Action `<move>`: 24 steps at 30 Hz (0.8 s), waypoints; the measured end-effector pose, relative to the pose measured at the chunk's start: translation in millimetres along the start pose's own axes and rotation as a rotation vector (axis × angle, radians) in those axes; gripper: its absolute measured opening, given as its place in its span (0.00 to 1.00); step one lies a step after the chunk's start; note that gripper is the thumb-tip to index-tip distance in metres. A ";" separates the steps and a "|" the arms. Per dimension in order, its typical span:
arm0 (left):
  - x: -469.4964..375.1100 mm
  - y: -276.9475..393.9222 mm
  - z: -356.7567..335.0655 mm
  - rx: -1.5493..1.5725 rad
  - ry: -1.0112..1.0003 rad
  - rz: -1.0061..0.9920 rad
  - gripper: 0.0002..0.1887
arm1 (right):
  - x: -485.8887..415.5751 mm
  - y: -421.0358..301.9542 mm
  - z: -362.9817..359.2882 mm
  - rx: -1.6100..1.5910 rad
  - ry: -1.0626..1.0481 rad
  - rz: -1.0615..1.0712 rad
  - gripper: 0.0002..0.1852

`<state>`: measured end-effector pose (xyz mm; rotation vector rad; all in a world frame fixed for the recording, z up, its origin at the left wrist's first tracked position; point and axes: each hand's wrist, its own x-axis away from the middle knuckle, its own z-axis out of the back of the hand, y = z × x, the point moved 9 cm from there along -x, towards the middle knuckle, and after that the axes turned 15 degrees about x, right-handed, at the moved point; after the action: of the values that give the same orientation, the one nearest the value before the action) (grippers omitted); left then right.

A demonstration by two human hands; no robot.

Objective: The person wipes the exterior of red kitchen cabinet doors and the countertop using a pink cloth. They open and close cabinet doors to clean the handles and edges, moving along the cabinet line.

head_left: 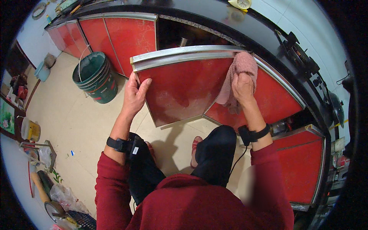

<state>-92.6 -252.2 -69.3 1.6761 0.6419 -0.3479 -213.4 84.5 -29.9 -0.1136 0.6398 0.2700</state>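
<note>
A red cabinet door (178, 86) with a silver metal top rail (184, 56) stands swung out from the counter in front of me. My left hand (136, 90) grips the door's free edge just below the rail, thumb on the red face and fingers behind it. In my right hand (244, 87) is a bunched pink towel (243, 61), pressed against the rail close to the hinged side. Part of the towel hangs down over the red panel. The fingers of the right hand are partly hidden by the cloth.
Behind the door the dark cabinet opening (198, 31) shows. A green bucket (96, 79) stands on the tiled floor to the left. A black countertop (207, 14) with a gas stove (300, 54) curves along the top and right. Bags and kitchen items (61, 195) lie at lower left.
</note>
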 end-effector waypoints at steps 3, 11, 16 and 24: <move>2.4 -0.8 -1.7 -0.015 -0.007 0.027 0.16 | -0.1 -12.9 3.0 -0.027 -0.013 -0.108 0.14; 6.0 2.6 -4.0 -0.056 -0.016 -0.044 0.17 | 33.1 -152.2 46.6 -0.194 0.330 0.261 0.23; 1.5 -0.3 1.6 -0.132 0.009 -0.054 0.15 | 62.5 -242.8 47.6 -0.335 0.216 0.617 0.25; -4.2 -1.1 3.1 -0.065 -0.008 0.014 0.13 | 39.0 -203.0 33.0 -0.284 0.334 0.649 0.28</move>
<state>-96.2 -255.9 -68.5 1.6159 0.6288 -0.3205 -107.0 -95.7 -22.7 -0.2253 0.9589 0.9846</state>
